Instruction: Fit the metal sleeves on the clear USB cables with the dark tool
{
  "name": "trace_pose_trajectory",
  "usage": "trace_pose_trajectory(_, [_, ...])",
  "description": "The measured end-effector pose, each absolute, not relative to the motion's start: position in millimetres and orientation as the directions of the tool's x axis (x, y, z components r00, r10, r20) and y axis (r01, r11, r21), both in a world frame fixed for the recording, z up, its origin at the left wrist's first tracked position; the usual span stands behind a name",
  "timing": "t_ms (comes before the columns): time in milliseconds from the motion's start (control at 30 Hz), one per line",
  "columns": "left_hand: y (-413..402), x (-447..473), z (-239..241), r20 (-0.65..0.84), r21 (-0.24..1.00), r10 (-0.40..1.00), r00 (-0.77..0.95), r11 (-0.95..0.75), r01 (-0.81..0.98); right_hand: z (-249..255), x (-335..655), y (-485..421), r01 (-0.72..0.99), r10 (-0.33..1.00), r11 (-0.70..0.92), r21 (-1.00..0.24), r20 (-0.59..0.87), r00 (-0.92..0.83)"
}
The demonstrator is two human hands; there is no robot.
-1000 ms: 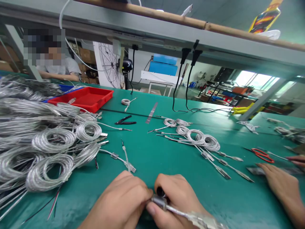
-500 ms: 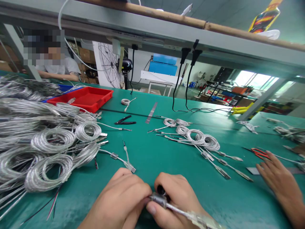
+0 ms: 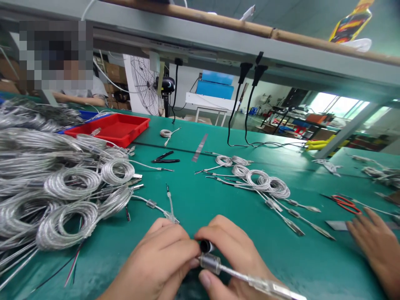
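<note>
My left hand [image 3: 159, 258] is closed, its fingertips pinching a clear USB cable [image 3: 233, 273] just left of the cable's grey ferrite bead [image 3: 210, 263]. Beyond the bead, the cable runs right to a silver USB plug [image 3: 286, 290] over my right hand [image 3: 239, 250]. The right index finger curls over a short dark hollow tube [image 3: 206, 246] just above the bead; the tube's other end is hidden. My right thumb stays below the bead, apart from it. Near my left knuckles lies another cable's plug [image 3: 171, 216], partly covered.
Coiled cables [image 3: 71, 183] heap at the left beside a red tray [image 3: 137, 127]. Black cutters [image 3: 165, 157], a metal ruler [image 3: 200, 148] and more coils [image 3: 258, 180] lie ahead. At right, another person's hand [image 3: 375, 237] rests near orange-handled scissors [image 3: 346, 204].
My right thumb has dropped away from the bead, and my right fingers have risen slightly. More of the USB plug shows. The other person's hand has drawn back from the scissors.
</note>
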State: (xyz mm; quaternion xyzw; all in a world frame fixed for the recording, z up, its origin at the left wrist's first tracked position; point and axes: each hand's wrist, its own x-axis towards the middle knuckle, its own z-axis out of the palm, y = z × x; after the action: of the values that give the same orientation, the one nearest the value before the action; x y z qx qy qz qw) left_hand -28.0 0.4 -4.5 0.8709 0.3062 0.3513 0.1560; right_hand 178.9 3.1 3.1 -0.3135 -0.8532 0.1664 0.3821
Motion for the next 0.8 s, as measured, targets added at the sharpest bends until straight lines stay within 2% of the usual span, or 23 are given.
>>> trace_pose_trajectory(400, [1.5,-24.3,-7.5,0.523,0.429,0.629,0.575,-0.777,0.460,6.6,183.2,1.1,0.451,0.680,0.729,-0.515,0.469,-0.563])
trace_pose_trajectory(800, [-0.6,-26.7,-7.9,0.518,0.423,0.615,0.594,-0.788,0.447,3.4,175.7,4.4,0.483,0.669,0.742,-0.465,0.566,-0.482])
